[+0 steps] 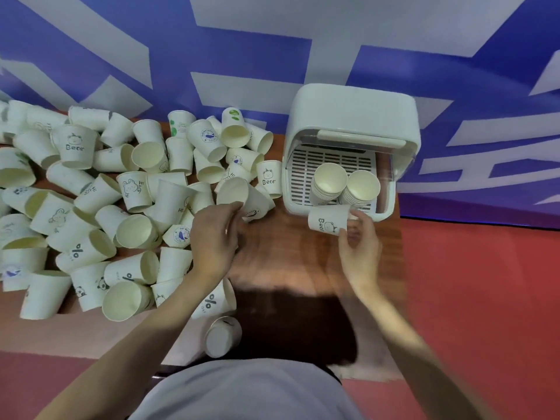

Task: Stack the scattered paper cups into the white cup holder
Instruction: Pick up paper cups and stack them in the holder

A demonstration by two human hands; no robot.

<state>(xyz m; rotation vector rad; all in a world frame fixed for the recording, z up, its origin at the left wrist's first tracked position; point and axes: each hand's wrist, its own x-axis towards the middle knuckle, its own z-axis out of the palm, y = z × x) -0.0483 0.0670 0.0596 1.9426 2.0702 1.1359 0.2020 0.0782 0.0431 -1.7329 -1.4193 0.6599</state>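
A paper cup printed "Bear" (328, 220) lies on its side in the right hand (359, 250), just in front of the white cup holder (353, 122); the fingers curl round its open end while its base points away from the holder's front edge toward the pile. Inside the holder, on the slotted tray (306, 165), stand 2 stacks of cups: the left stack (329, 181) and the right stack (362, 187), touching each other, mouths up and tilted a little toward the camera. The holder's clear lid is swung up under its white top.

To the left of the holder, the left hand (213, 237) pinches the rim of a plain cup (239, 197) lying on its side at the near edge of the pile, thumb and fingers curled on it. Further left of the holder the scattered cups (100, 207) cover the wooden table (288, 256), most tipped over, some upright. A cup marked "%" (212, 300) and another one (222, 336) lie nearer the person, by the left forearm. Behind the holder runs a blue and white wall (242, 50).
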